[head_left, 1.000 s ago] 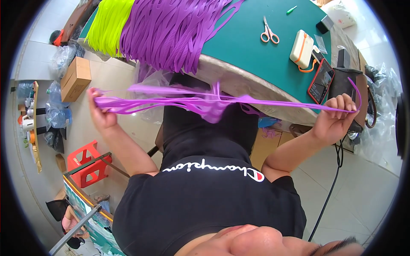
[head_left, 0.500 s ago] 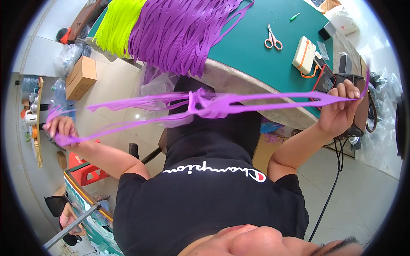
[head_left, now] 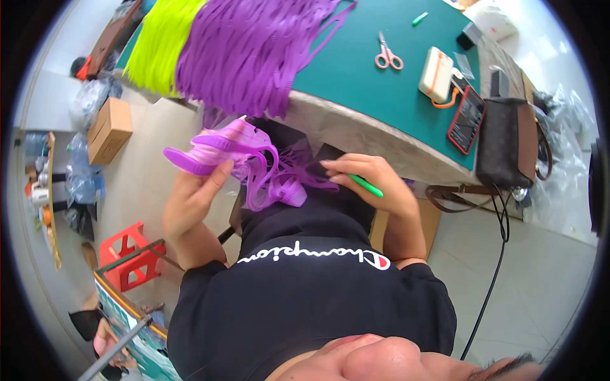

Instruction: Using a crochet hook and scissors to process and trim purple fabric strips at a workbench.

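Note:
My left hand is closed on a bunched purple rubber strap, its thumb pressed over the folded bands. Looser loops of that strap hang to the right, above my lap. In my right hand is a slim tool with a green handle; its working tip is hidden or too small to make out. The right fingertips are close to the hanging strap ends, and I cannot tell whether they touch. Ahead, many purple straps lie side by side over the table edge, next to yellow-green straps.
On the green tabletop are scissors, a small green tool, a white case and a red-edged phone. A brown handbag stands at the right. A red stool and cardboard box are left.
The purple strap was stretched wide between both hands; now it is gathered in my left hand. Both hands have come inward, and the right has let go of its end and shows the green-handled tool.

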{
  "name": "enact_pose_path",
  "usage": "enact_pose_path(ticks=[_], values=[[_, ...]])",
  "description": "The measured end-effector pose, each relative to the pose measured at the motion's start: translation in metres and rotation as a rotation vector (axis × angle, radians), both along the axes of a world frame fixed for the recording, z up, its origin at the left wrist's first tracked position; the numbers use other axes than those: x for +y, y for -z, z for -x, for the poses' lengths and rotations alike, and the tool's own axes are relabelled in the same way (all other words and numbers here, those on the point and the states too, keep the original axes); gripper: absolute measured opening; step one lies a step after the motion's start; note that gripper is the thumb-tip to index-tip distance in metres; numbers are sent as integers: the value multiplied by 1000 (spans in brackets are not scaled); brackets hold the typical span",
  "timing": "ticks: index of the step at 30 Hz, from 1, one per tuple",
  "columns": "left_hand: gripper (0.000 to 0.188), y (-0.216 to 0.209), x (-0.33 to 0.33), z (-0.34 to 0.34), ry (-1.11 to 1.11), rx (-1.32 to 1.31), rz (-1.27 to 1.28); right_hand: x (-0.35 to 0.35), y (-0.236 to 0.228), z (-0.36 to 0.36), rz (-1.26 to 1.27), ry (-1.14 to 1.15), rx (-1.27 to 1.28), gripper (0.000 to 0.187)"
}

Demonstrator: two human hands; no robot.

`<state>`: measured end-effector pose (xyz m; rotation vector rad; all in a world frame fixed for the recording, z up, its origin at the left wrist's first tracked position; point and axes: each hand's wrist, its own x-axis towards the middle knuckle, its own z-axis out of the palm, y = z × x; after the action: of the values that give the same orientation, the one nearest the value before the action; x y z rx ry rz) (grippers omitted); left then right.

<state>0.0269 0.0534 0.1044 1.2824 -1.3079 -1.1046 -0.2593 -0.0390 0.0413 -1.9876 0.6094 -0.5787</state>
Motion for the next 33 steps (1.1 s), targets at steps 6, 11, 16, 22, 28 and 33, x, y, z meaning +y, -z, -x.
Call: enact_pose_path(ticks=[6, 11, 16, 22, 28, 33], values=[[57, 26, -8, 38, -49, 328, -49, 18, 5, -32, -128, 152, -554, 22], [56, 44, -9, 62, -168, 449, -30, 35, 6, -61, -543, 246, -879, 12], [52, 44, -7, 65, -179, 465, -13, 30, 10, -67, -387, 270, -751, 10], [49, 42, -7, 64, -177, 439, -3, 32, 11, -72, -456, 265, -806, 10], [47, 43, -7, 66, -203, 434, 15, 32, 11, -73, -421, 283, -759, 9], [46, 41, -6, 66, -204, 398, 21, 32, 17, -70, -251, 330, -636, 8]])
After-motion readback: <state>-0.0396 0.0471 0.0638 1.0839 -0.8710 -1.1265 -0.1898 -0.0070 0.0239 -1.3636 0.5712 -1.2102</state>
